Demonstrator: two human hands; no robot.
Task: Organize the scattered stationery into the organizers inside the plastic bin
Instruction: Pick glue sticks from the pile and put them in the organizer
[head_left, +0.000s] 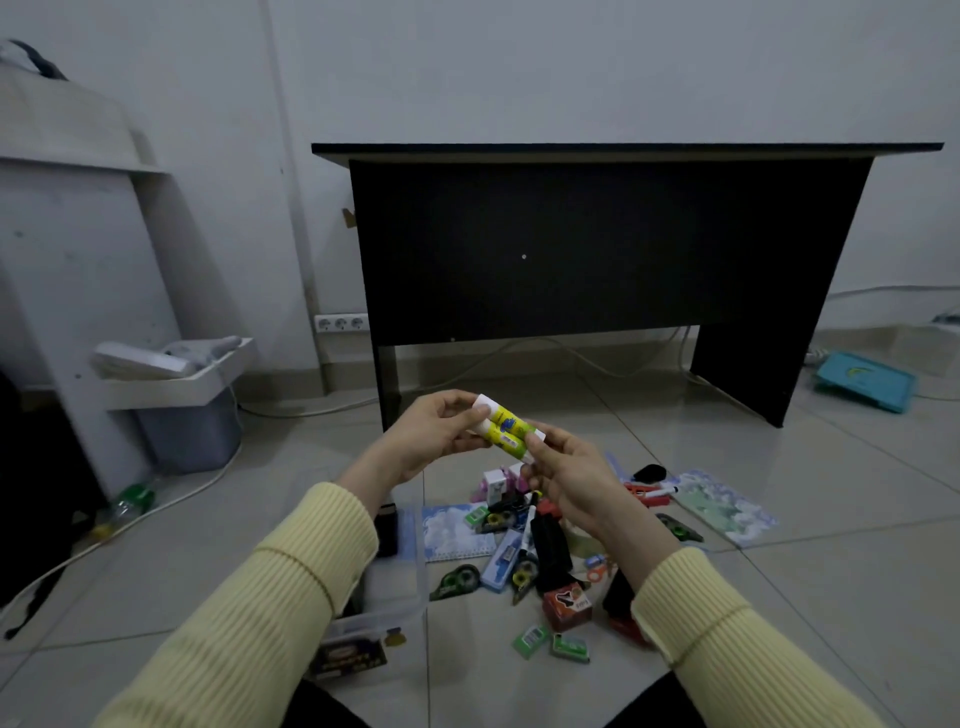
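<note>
Seated on a tiled floor (779, 519), a person holds two yellow-green glue sticks (506, 427) between left hand (431, 434) and right hand (569, 480), fingers (452, 397) pinching their ends, above scattered stationery (524, 545) beside the plastic bin (410, 597).

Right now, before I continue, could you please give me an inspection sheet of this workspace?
Surface: pale tiled floor.
Job's things: two glue sticks held up; plastic bin on the floor under the left forearm.
Clutter: scattered stationery on the floor below the hands; green bottle at left.
Hands: left hand and right hand both pinch the glue sticks.
Cables: white cable on the floor near the wall.
Surroundings: black desk, wall socket, teal tray at right.
</note>
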